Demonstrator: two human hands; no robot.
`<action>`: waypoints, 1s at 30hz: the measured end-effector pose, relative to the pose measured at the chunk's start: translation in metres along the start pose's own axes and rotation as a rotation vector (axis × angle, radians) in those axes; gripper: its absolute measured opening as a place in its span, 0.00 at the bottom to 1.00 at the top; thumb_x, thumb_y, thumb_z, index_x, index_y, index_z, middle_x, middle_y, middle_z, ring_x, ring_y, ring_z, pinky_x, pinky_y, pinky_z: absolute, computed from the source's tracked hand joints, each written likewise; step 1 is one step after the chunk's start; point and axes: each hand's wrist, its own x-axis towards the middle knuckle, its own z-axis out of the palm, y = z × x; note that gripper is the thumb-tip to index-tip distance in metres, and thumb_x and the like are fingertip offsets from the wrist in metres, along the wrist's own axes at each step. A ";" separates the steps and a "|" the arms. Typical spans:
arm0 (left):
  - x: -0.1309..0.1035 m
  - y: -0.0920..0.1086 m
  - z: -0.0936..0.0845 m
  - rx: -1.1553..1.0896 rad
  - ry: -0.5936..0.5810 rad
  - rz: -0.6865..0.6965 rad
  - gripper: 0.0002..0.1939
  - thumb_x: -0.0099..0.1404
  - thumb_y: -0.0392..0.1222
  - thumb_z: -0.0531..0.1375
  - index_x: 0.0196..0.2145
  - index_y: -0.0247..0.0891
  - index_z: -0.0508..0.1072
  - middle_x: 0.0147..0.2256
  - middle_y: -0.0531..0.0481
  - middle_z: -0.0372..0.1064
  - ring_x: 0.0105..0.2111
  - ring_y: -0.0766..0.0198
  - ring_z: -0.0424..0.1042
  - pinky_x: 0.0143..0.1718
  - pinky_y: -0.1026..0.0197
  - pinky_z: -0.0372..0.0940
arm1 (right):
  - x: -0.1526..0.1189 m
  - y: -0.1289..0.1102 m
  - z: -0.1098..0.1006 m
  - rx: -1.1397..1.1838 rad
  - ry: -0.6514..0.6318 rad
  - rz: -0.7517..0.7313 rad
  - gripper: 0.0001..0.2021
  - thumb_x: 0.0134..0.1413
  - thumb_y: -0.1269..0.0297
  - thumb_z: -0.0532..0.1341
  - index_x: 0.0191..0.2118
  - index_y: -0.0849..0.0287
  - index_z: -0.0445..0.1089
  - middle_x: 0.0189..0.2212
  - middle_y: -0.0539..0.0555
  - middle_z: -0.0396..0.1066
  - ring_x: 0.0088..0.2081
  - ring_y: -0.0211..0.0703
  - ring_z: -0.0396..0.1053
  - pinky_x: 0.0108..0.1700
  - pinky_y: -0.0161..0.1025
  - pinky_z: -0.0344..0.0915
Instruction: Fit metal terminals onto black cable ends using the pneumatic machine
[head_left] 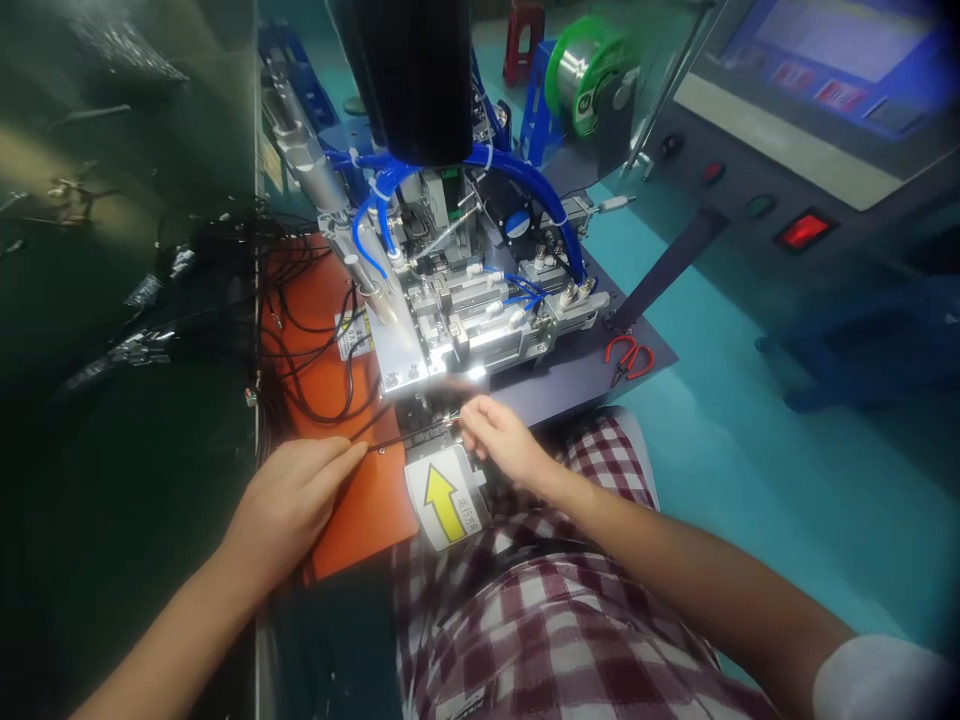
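A thin black cable runs between my two hands, just in front of the machine. My left hand is closed on it above the orange board. At the other end my right hand pinches the cable's small metal-looking tip, close to the machine's front edge; the tip is partly hidden by the fingers. Below the cable is a white plate with a yellow arrow.
More black cables lie across the orange board at left. Red-handled cutters rest on the machine base. A green wire spool stands behind, and a control panel at right. Bagged parts are at far left.
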 end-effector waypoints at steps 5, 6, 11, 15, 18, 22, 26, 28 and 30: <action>-0.001 0.006 -0.002 0.066 -0.003 -0.046 0.16 0.68 0.30 0.53 0.46 0.43 0.76 0.38 0.46 0.77 0.41 0.53 0.72 0.42 0.50 0.66 | -0.027 0.020 -0.037 -0.054 0.123 0.036 0.18 0.58 0.46 0.54 0.31 0.57 0.63 0.20 0.44 0.63 0.19 0.33 0.57 0.28 0.35 0.56; -0.001 0.008 -0.002 0.082 -0.006 -0.056 0.16 0.68 0.30 0.53 0.46 0.43 0.76 0.38 0.46 0.77 0.39 0.53 0.72 0.40 0.52 0.66 | -0.033 0.023 -0.044 -0.066 0.147 0.039 0.19 0.58 0.45 0.54 0.31 0.57 0.63 0.20 0.44 0.63 0.20 0.33 0.57 0.27 0.35 0.56; 0.002 0.015 0.000 0.108 0.006 -0.092 0.17 0.69 0.30 0.49 0.42 0.37 0.78 0.37 0.44 0.75 0.36 0.57 0.71 0.37 0.57 0.67 | -0.039 0.024 -0.053 -0.115 0.161 0.011 0.18 0.56 0.47 0.59 0.27 0.57 0.62 0.19 0.45 0.63 0.20 0.33 0.58 0.27 0.34 0.55; 0.004 0.017 0.001 0.106 0.009 -0.095 0.17 0.70 0.31 0.49 0.41 0.37 0.78 0.37 0.44 0.76 0.36 0.58 0.72 0.37 0.58 0.68 | -0.013 0.010 -0.021 -0.119 0.064 -0.038 0.19 0.63 0.49 0.53 0.28 0.57 0.63 0.19 0.45 0.63 0.19 0.34 0.59 0.27 0.35 0.58; 0.004 0.016 0.001 0.091 0.019 -0.100 0.17 0.69 0.32 0.49 0.41 0.37 0.79 0.38 0.44 0.76 0.37 0.58 0.73 0.38 0.58 0.69 | 0.007 0.004 0.005 -0.137 0.028 -0.078 0.21 0.65 0.50 0.50 0.24 0.56 0.60 0.17 0.45 0.60 0.19 0.35 0.58 0.25 0.35 0.56; -0.001 0.014 0.004 0.069 0.029 -0.121 0.17 0.69 0.31 0.50 0.41 0.37 0.79 0.38 0.43 0.76 0.38 0.58 0.73 0.39 0.58 0.69 | 0.013 0.005 0.016 -0.177 0.105 -0.180 0.19 0.63 0.56 0.52 0.22 0.55 0.53 0.20 0.44 0.56 0.24 0.36 0.56 0.29 0.35 0.54; -0.005 0.012 0.007 0.039 0.014 -0.159 0.18 0.69 0.32 0.50 0.43 0.38 0.79 0.41 0.43 0.76 0.40 0.57 0.74 0.40 0.57 0.70 | 0.010 0.008 0.012 -0.205 0.132 -0.252 0.17 0.61 0.58 0.54 0.23 0.55 0.52 0.21 0.44 0.54 0.26 0.36 0.54 0.32 0.36 0.54; -0.006 0.012 0.008 0.025 0.005 -0.177 0.18 0.69 0.32 0.50 0.44 0.40 0.79 0.41 0.44 0.76 0.41 0.57 0.74 0.41 0.57 0.70 | 0.012 0.008 0.011 -0.214 0.132 -0.265 0.16 0.60 0.59 0.55 0.23 0.55 0.53 0.21 0.44 0.54 0.26 0.36 0.54 0.33 0.36 0.54; -0.006 0.012 0.007 0.018 0.003 -0.190 0.18 0.69 0.33 0.50 0.44 0.40 0.79 0.41 0.44 0.76 0.41 0.57 0.74 0.41 0.57 0.70 | 0.015 0.008 0.012 -0.215 0.131 -0.261 0.17 0.60 0.58 0.55 0.22 0.55 0.53 0.21 0.44 0.54 0.26 0.36 0.53 0.33 0.36 0.54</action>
